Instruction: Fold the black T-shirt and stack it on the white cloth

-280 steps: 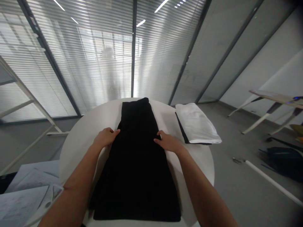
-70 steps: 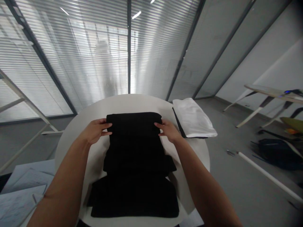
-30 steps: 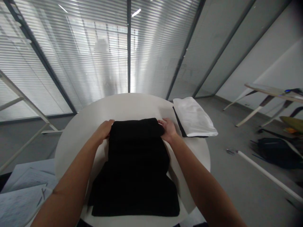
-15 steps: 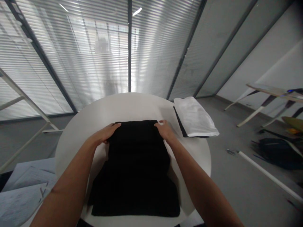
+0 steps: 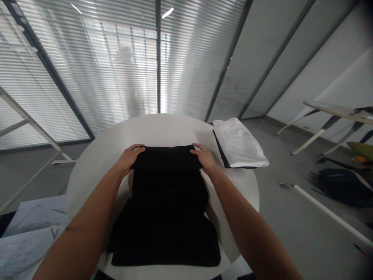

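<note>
Two bare hands of mine grip the far corners of a black garment [image 5: 167, 206] that lies, its far part folded over, on the round white bench [image 5: 107, 136]. My left hand [image 5: 128, 158] pinches the far left corner, thumb on top of the cloth and fingers at its edge. My right hand [image 5: 204, 155] pinches the far right corner in the same way, thumb over the fabric. Toward me the garment widens, and its near edge lies close to the near rim of the bench. Just beyond my right hand, at the right side of the bench, sits a folded white cloth [image 5: 240, 144] on top of a dark cloth [image 5: 220, 149], apart from the black garment. To my left, below bench height, I see printed sheets [image 5: 29, 241].
</note>
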A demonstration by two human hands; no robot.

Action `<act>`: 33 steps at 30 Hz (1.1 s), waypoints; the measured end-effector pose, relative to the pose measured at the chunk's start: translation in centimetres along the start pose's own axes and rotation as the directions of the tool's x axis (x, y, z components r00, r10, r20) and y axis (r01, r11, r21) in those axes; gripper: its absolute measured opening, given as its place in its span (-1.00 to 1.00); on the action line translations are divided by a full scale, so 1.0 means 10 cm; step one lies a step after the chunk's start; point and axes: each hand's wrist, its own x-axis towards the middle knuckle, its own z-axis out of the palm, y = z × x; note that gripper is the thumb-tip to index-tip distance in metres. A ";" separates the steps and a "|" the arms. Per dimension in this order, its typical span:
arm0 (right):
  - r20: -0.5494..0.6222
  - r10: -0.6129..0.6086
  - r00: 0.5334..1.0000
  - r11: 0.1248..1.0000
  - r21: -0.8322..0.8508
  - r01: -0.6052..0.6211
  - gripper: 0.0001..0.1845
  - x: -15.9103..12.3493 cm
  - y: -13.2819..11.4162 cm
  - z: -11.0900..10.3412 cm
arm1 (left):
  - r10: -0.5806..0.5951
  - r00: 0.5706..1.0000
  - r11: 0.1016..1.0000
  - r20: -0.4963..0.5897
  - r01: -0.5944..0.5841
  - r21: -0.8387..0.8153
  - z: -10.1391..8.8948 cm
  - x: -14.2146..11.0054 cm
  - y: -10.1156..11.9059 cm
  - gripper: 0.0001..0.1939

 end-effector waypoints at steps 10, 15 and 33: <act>0.031 0.042 0.999 0.934 0.355 -0.050 -0.39 0.02 0.00 0.03 | 0.215 0.977 0.949 -0.018 -0.213 -0.232 0.06 0.07 -0.07 -0.46; -0.049 0.003 0.999 0.999 0.045 -0.001 -0.43 0.11 0.14 0.04 | 0.245 0.960 0.954 -0.134 -0.263 -0.144 0.05 0.25 -0.29 -0.51; 0.478 -0.252 0.842 0.534 -0.657 0.532 -0.50 -0.22 0.10 0.16 | 0.483 0.830 0.536 0.278 -0.532 0.656 0.06 0.11 -0.35 -0.73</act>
